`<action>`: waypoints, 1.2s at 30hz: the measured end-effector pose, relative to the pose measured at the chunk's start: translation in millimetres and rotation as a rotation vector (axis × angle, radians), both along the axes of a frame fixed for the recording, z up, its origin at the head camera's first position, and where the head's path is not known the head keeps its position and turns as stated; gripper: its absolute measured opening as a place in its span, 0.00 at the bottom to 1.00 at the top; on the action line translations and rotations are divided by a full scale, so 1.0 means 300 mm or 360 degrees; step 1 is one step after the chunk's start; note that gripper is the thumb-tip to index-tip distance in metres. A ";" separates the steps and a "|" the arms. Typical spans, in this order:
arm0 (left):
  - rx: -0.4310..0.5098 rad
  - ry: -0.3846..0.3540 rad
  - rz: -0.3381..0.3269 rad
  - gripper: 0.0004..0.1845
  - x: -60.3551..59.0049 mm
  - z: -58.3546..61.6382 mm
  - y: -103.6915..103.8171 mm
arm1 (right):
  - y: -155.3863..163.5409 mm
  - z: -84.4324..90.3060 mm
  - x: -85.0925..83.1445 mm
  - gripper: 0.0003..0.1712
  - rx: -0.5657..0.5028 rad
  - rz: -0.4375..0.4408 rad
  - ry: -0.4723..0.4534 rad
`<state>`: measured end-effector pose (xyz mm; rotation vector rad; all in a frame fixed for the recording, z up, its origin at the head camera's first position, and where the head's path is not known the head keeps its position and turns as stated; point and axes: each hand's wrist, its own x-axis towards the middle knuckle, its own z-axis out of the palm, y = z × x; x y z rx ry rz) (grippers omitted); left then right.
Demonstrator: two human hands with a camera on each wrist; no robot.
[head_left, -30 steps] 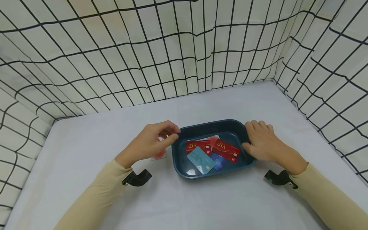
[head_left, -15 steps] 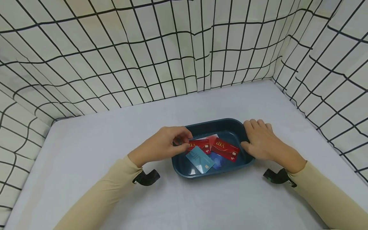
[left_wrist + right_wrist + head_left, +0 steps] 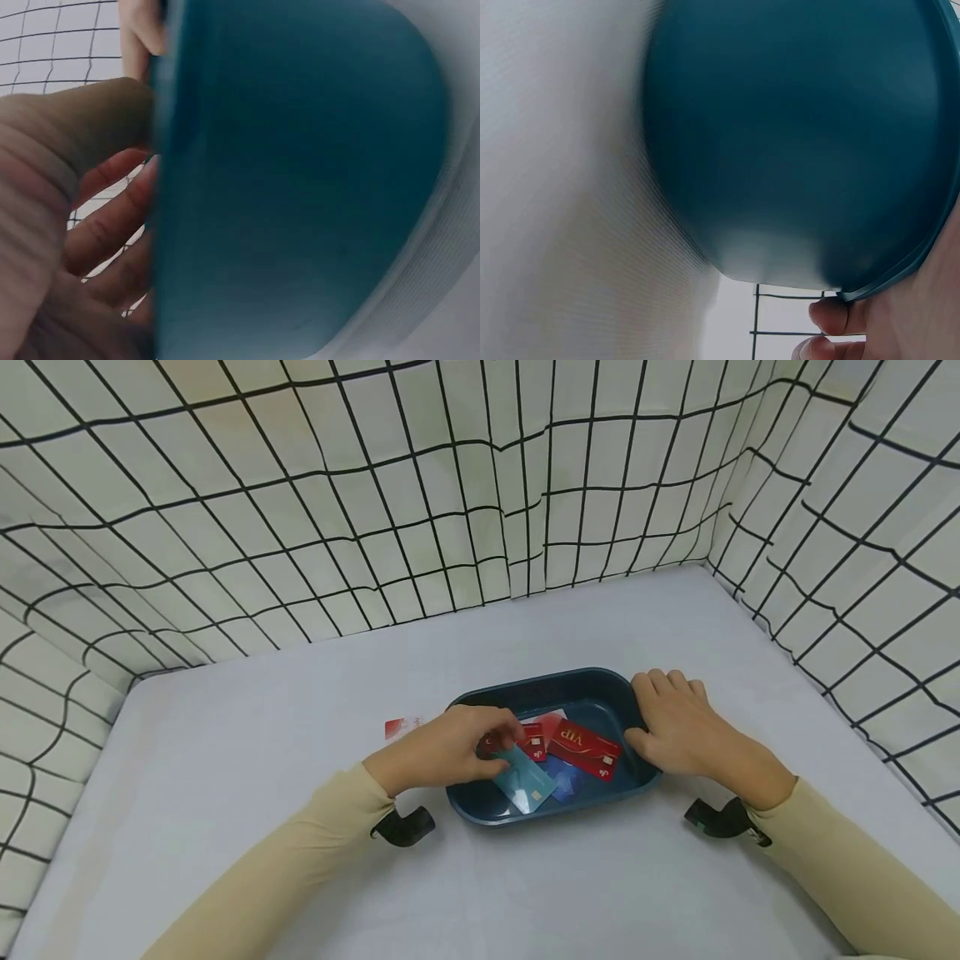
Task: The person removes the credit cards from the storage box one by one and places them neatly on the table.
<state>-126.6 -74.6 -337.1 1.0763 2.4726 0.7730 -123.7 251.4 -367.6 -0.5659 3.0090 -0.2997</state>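
Note:
A dark teal tray (image 3: pixel 540 681) sits mid-table and holds several cards: a right red VIP card (image 3: pixel 585 747), a left red card (image 3: pixel 534 742), a light teal card (image 3: pixel 528 781) and a dark blue card (image 3: pixel 566 781). My left hand (image 3: pixel 498 756) reaches over the tray's left rim. Its curled fingers and thumb pinch the left red card's end, beside the teal card. My right hand (image 3: pixel 647 710) grips the right rim, fingers draped outside and thumb inside. Both wrist views show mostly the tray's outer wall (image 3: pixel 300 187) (image 3: pixel 795 150), with fingers (image 3: pixel 829 319) under the rim.
A small red and white card (image 3: pixel 401 727) lies on the grey table (image 3: pixel 262 735) just left of the tray. Grid-patterned cloth walls (image 3: pixel 450 485) enclose the back and both sides. Black wrist mounts (image 3: pixel 405 827) hang near the table.
My left hand moved right from the card on the table, over the tray's rim and down onto the cards inside. The table card is now uncovered. The right hand stayed on the rim.

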 end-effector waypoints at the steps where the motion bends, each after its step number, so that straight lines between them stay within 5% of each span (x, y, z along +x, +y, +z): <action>1: -0.0006 -0.0009 -0.0007 0.18 -0.003 -0.008 0.003 | 0.001 0.000 0.001 0.21 0.0000 0.0001 -0.0002; 25: -0.0138 -0.0125 -0.0113 0.33 -0.054 -0.059 0.073 | 0.003 -0.003 0.000 0.20 -0.0027 0.0006 -0.0003; 36: -0.0136 -0.0159 -0.0247 0.34 -0.069 -0.081 0.090 | 0.007 -0.011 -0.006 0.19 -0.0032 0.0005 0.0018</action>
